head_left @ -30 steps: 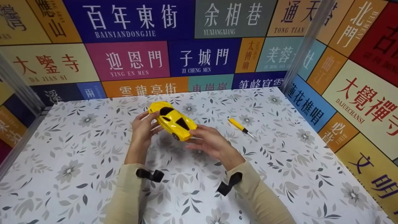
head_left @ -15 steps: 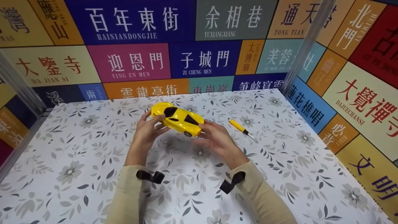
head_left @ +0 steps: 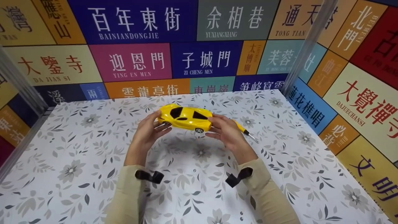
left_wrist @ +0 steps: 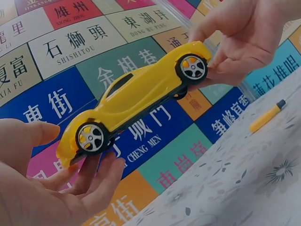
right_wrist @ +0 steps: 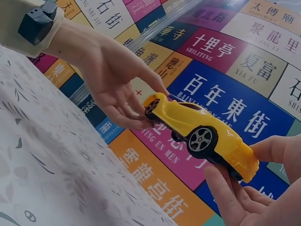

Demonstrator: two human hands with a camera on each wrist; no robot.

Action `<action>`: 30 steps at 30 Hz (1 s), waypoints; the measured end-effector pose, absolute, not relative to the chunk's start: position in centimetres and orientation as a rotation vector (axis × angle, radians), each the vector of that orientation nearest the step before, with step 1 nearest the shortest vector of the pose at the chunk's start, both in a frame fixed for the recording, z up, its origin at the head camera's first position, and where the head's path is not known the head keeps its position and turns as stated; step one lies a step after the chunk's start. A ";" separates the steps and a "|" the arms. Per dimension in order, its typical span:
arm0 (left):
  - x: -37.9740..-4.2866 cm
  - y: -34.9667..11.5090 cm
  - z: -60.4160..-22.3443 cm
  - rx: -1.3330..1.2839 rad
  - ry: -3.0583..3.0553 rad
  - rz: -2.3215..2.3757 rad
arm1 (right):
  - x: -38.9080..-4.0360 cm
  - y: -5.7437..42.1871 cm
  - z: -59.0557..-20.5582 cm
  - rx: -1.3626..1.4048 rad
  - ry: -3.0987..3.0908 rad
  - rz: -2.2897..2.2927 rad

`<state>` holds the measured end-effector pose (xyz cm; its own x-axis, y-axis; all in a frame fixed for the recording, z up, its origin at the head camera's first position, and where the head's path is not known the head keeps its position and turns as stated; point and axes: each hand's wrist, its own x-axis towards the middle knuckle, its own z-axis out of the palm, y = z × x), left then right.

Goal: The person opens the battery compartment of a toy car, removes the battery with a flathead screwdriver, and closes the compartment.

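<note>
A yellow toy car (head_left: 189, 119) with black windows and silver-spoked wheels is held up above the table between both hands. My left hand (head_left: 146, 132) grips its front end, thumb on top and fingers beneath, as the left wrist view of the car (left_wrist: 136, 101) also shows. At the rear end my right hand (head_left: 228, 132) pinches the body, thumb on one side and fingers below. In the right wrist view the car (right_wrist: 200, 127) stretches from one hand to the other, its underside partly showing.
A yellow-handled screwdriver (head_left: 244, 129) lies on the table just beyond my right hand, partly hidden by it. A white floral cloth (head_left: 192, 193) covers the table. Panels with printed signs (head_left: 130, 60) wall in the back and sides.
The car has turned from a slant to nearly level across the head view, its rear end swinging right and away. My right hand has moved right with it, now overlapping the screwdriver.
</note>
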<state>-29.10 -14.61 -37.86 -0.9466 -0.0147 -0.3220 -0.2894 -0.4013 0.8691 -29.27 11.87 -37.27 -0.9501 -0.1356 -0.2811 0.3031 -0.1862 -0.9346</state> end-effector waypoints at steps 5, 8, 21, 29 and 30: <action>-29.1 -14.5 -37.8 -0.393 1.627 2.410 | -29.5 12.6 -37.2 0.170 1.803 -2.236; -29.0 -14.3 -37.8 -0.350 1.660 2.373 | -29.6 13.1 -37.1 0.137 1.815 -2.251; -28.8 -14.5 -38.1 -0.259 1.723 2.310 | -30.1 14.1 -37.1 0.164 1.818 -2.318; -28.7 -14.5 -37.7 -0.236 1.727 2.355 | -30.3 14.6 -37.0 0.089 1.921 -2.250; -28.7 -14.4 -37.6 -0.241 1.724 2.363 | -30.3 14.7 -37.0 0.070 1.930 -2.241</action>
